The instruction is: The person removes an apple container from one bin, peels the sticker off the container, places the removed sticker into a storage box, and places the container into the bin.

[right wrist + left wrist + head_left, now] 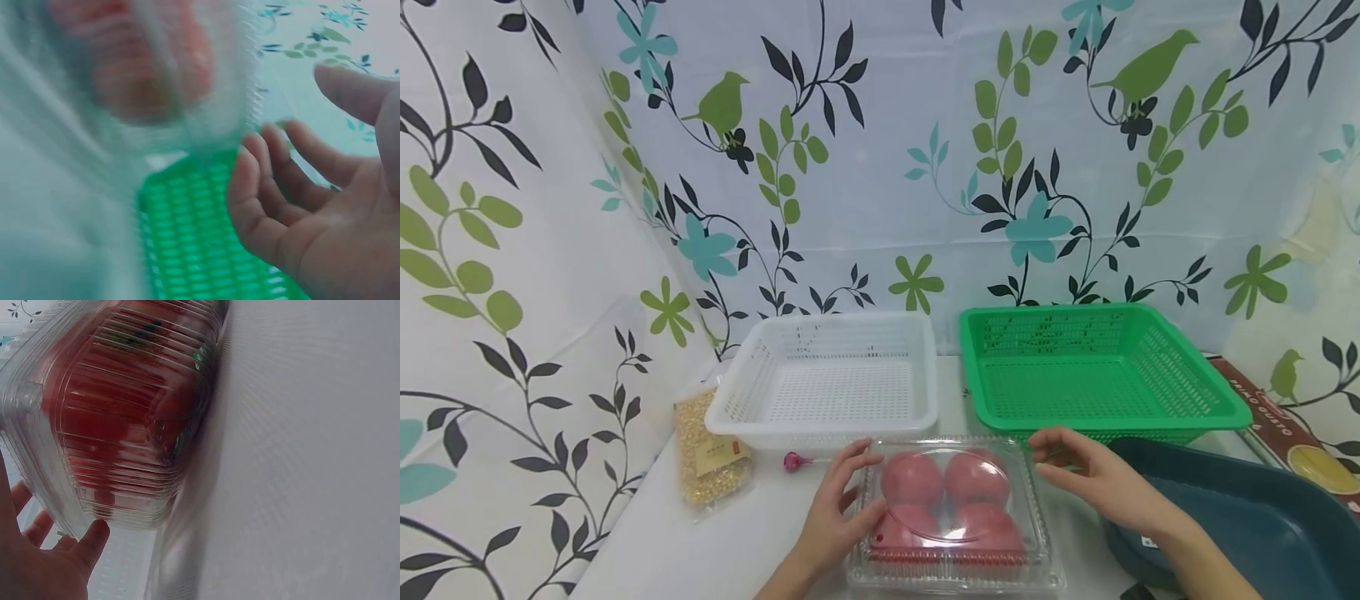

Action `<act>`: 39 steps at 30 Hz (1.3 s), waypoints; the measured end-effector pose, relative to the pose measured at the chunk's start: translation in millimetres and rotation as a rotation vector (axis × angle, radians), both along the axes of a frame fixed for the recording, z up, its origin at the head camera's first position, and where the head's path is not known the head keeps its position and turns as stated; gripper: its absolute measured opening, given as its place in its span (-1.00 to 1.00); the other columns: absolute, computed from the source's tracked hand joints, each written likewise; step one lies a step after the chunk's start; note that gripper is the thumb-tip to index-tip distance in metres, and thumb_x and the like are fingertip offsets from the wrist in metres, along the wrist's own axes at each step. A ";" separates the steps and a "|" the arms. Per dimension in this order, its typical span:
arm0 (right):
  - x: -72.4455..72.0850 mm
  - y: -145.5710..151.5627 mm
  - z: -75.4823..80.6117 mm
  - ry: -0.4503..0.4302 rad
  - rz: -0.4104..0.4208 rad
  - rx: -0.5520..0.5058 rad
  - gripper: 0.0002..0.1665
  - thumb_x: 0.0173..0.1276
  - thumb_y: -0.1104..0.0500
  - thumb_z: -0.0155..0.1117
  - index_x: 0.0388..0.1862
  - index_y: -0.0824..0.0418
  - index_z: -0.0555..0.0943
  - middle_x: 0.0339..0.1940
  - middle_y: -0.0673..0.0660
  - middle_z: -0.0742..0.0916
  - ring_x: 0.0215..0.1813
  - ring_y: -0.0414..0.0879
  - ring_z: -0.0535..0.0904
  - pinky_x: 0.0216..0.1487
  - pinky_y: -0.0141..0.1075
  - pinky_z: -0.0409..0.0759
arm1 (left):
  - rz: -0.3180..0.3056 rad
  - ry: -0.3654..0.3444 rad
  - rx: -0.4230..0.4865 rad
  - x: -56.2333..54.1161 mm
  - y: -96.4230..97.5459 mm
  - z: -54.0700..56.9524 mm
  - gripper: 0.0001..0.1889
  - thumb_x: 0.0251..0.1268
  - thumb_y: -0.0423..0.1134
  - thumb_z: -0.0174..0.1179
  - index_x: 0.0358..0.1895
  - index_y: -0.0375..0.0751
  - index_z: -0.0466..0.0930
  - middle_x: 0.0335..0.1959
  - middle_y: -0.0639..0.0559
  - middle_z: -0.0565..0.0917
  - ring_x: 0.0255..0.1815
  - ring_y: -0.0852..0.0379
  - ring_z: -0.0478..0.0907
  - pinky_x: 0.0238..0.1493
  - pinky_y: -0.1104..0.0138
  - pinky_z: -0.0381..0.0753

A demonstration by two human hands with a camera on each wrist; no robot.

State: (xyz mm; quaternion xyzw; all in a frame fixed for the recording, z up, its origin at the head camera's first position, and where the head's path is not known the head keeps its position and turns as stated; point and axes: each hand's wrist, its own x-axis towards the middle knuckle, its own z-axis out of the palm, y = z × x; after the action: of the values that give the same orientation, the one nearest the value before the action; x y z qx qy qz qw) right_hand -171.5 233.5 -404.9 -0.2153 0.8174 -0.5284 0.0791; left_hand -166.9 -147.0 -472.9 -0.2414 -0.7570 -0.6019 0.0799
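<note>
A clear plastic clamshell box (pixel 951 579) stands on the white table at the front, lid down. Several red tomatoes (pixel 913 482) show through it, and green stem ends appear through its ribbed side in the left wrist view. At the box's left edge is my left hand (pixel 835 508), its fingers spread and lightly bent, fingertips right at the rim. My right hand (pixel 1093 475) is by the far right corner with loosely curved fingers and nothing in them. In the right wrist view those fingers (pixel 247 172) are beside the box wall, palm facing it.
Behind the box are a white basket (pixel 820 429) and a green basket (pixel 1097 429). A dark blue tray (pixel 1232 508) lies at the right, near a brown packet (pixel 1300 433). At the left are a bag of yellow grains (pixel 715 450) and a pink lollipop (pixel 793 462).
</note>
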 end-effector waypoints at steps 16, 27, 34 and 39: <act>10.0 -36.3 -28.0 -0.088 -0.322 -0.066 -0.40 0.52 0.06 0.25 0.38 0.30 0.34 0.24 0.28 0.53 0.21 0.12 0.48 0.04 -0.16 0.61 | -0.032 -0.021 0.063 -1.5 -6.1 -4.8 -0.44 0.35 -0.42 0.19 0.42 -0.24 0.34 0.50 -0.27 0.23 0.53 -0.21 0.09 0.27 -0.23 0.41; 12.2 -46.0 -37.1 -0.300 -0.410 -0.206 -0.20 0.52 0.09 0.15 0.52 0.43 0.08 0.38 0.46 0.33 0.37 0.28 0.32 0.29 0.09 0.43 | -0.099 -0.115 0.085 -7.2 -16.5 -8.7 -0.36 0.42 -0.37 0.15 0.52 -0.21 0.19 0.54 -0.26 0.19 0.45 -0.38 0.21 0.31 0.23 0.44; 13.4 -45.4 -41.0 -0.363 -0.371 -0.235 -0.18 0.51 0.07 0.12 0.54 0.45 0.07 0.44 0.54 0.27 0.40 0.31 0.27 0.19 0.02 0.49 | -0.162 -0.178 0.080 -10.1 -23.3 -8.1 -0.29 0.45 -0.26 0.18 0.58 -0.16 0.10 0.57 -0.25 0.13 0.48 -0.40 0.15 0.36 0.08 0.41; 18.1 -41.7 -47.8 -0.379 -0.289 -0.315 -0.17 0.50 0.11 0.13 0.52 0.53 0.07 0.45 0.55 0.29 0.23 0.11 0.49 0.07 -0.09 0.59 | -0.247 -0.152 0.113 -13.0 -27.1 -13.3 -0.21 0.44 -0.17 0.24 0.59 -0.27 0.03 0.52 -0.45 0.10 0.46 -0.43 0.16 0.30 0.13 0.48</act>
State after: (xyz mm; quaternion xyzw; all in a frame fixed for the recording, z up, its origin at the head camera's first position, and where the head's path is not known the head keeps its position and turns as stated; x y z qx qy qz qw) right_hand -153.4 191.9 -452.7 -0.0035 0.7183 -0.6853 0.1198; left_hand -179.9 -174.1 -486.2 -0.2817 -0.6902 -0.6654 -0.0387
